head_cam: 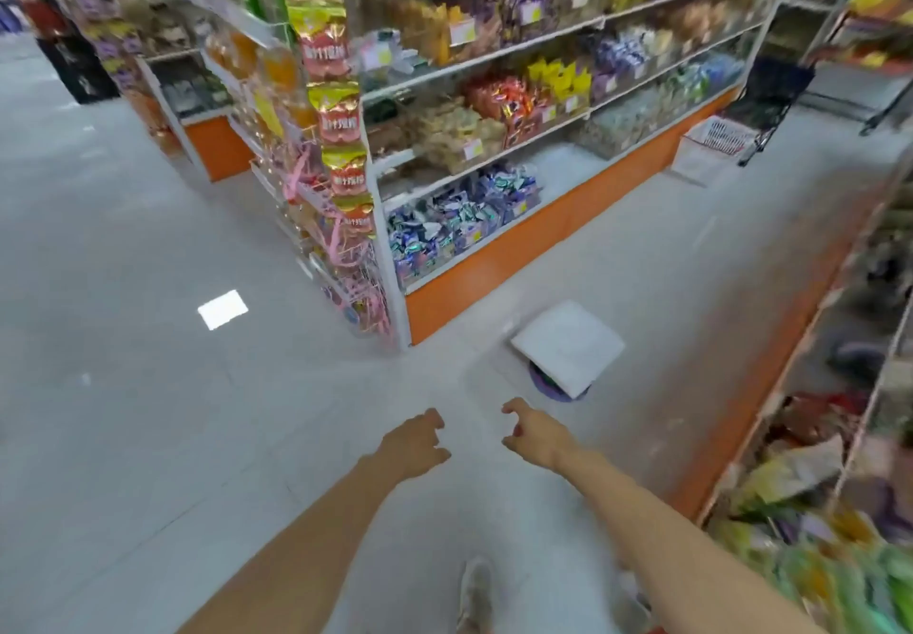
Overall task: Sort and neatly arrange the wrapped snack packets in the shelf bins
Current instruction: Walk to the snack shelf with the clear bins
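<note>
A pale grey tiled floor (148,386) fills most of the aisle, with one bright square of reflected light (222,309) on it to the left. Across the aisle stands a tall white metal shelf unit with an orange base (543,233), its tiers fronted by clear bins. The wrapped snack packets sit in those bins. A heap of blue, purple and white wrapped snack packets (459,218) lies in the lowest bin at the near end. Red and orange ones (504,97) and yellow ones (558,77) lie on the tier two above. Down the near corner of the unit hangs a long strip of red and yellow crisp bags (341,109), with pink hooks and more hanging goods beside it.

Along the right edge runs a second orange-edged shelf (770,376), blurred, holding green, yellow and red bags. At the far end of the aisle a white plastic basket with red patterning (721,136) rests on the floor.

Nearer, a flat white square pad (568,347) lies tilted on top of a low round purple stool (543,381), just in front of the orange base.

Both bare arms reach forward over the floor. The left hand (412,445) and the right hand (536,436) hang near each other, fingers loosely curled, gripping nothing and well apart from any packet. A pale shoe (474,594) shows below, between the arms.
</note>
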The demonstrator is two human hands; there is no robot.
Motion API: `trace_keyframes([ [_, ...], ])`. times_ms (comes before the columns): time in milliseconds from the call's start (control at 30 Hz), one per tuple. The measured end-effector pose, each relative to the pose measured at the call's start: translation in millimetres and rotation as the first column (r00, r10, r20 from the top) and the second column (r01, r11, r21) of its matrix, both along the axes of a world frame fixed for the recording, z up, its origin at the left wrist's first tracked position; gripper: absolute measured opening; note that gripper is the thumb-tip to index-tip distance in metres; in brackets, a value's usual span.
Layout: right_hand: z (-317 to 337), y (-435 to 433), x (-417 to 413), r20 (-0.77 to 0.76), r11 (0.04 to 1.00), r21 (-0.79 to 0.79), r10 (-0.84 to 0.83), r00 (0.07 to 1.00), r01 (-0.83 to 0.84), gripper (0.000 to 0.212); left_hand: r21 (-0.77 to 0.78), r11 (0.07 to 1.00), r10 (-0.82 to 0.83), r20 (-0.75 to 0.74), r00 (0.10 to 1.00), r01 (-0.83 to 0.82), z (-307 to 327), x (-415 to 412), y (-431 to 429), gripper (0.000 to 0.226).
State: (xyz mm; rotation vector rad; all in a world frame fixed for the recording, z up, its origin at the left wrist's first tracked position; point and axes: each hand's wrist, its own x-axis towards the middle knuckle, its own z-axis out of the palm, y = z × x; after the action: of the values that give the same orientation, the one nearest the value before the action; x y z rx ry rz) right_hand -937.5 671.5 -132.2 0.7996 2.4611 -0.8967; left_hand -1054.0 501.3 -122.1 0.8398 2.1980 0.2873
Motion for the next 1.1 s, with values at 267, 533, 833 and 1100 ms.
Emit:
trace_keyframes([
  [267,24.7,138.0,-87.5,-0.096,0.994,-0.020,-0.105,0.990,0.104,0.044,-0.007,0.999,-0.035,-0.016,0.999,0.035,7.0,-90.1,139.6,0.048],
  [533,7.8,260.4,-169.3,-0.117,0.984,-0.060,-0.176,0.977,0.170,0.038,-0.029,0.998,-0.056,0.009,0.998,0.056,-17.3,-182.0,273.1,0.050],
  [833,-5.1,423.3,-335.6,-0.034,0.998,-0.011,-0.064,0.997,0.064,0.041,-0.022,0.991,0.132,0.114,0.985,-0.131,-59.2,-324.8,414.3,0.050],
  [1100,-4.5,516.0,-451.2,0.048,0.997,0.020,0.072,0.996,-0.073,0.042,-0.043,0.968,0.249,0.079,0.965,-0.246,-53.1,-419.8,488.1,0.046],
])
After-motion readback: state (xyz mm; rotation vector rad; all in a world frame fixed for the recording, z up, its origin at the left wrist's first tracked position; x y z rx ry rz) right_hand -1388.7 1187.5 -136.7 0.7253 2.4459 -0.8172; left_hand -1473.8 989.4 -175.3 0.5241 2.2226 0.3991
